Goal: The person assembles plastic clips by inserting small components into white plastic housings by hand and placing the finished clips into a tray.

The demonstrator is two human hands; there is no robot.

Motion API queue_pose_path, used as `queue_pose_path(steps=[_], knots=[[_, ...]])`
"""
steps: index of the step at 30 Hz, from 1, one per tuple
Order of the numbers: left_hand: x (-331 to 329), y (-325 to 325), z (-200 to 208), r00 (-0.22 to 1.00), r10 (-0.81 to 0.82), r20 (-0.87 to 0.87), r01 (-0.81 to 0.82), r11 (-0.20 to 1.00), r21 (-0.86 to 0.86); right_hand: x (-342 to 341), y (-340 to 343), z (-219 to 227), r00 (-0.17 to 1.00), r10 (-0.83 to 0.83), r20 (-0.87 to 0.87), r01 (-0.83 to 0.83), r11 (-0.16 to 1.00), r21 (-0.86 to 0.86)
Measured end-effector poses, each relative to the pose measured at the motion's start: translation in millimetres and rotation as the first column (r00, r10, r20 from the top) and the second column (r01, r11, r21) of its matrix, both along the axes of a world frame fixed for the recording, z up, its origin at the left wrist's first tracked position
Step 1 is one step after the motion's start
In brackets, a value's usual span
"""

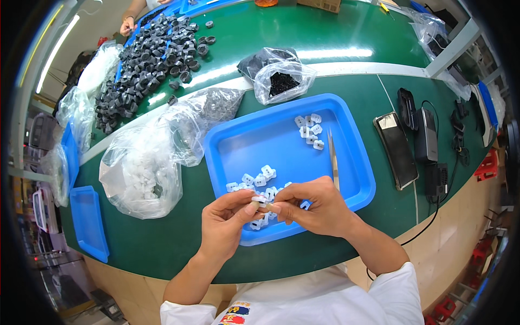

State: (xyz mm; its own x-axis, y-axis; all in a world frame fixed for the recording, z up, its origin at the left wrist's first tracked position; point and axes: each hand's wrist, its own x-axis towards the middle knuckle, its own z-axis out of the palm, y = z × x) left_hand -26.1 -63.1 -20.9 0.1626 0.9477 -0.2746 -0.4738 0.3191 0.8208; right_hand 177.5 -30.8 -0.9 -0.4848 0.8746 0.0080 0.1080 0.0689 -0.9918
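Note:
A small white plastic part (260,200) is pinched between the fingertips of my left hand (230,216) and my right hand (311,206). Both hands are closed, held together above the near side of a blue tray (355,146). Beneath and around my fingers lies a loose pile of similar white parts (266,172), partly hidden by the hands. A smaller group of white parts (310,130) sits in the tray's far right corner. Metal tweezers (334,162) lean along the right side of the tray. Whether a second tiny piece is in my right fingers I cannot make out.
Left of the tray are a clear bag of white parts (143,173) and a small blue tray (90,222). Beyond lie a bag of black bits (284,81) and a heap of dark caps (151,65). A phone (396,149) lies right. Another person's hand (128,26) shows far left.

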Motion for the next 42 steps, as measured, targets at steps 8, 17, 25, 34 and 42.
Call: queue_pose_path(steps=[8,17,25,34,42], knots=[[0,-5,1,0.999,0.040,-0.026,-0.040,0.999,0.016,-4,-1,-10,0.999,-0.015,-0.044,0.013,0.998,-0.054],[2,-8,7,1.000,0.010,-0.026,-0.010,1.000,0.014,1,2,-4,0.997,0.068,-0.045,-0.074,0.987,-0.146],[5,-12,4,0.999,0.034,-0.037,-0.032,0.998,0.054,-1,1,-6,0.992,0.056,-0.112,-0.075,0.982,-0.174],[5,-13,5,0.994,0.044,-0.098,-0.037,0.997,0.071,-1,2,-6,0.997,0.024,-0.069,-0.037,0.979,-0.198],[5,-13,5,0.995,0.058,-0.080,-0.052,0.995,0.080,5,6,-8,0.974,0.098,-0.204,-0.152,0.951,-0.271]])
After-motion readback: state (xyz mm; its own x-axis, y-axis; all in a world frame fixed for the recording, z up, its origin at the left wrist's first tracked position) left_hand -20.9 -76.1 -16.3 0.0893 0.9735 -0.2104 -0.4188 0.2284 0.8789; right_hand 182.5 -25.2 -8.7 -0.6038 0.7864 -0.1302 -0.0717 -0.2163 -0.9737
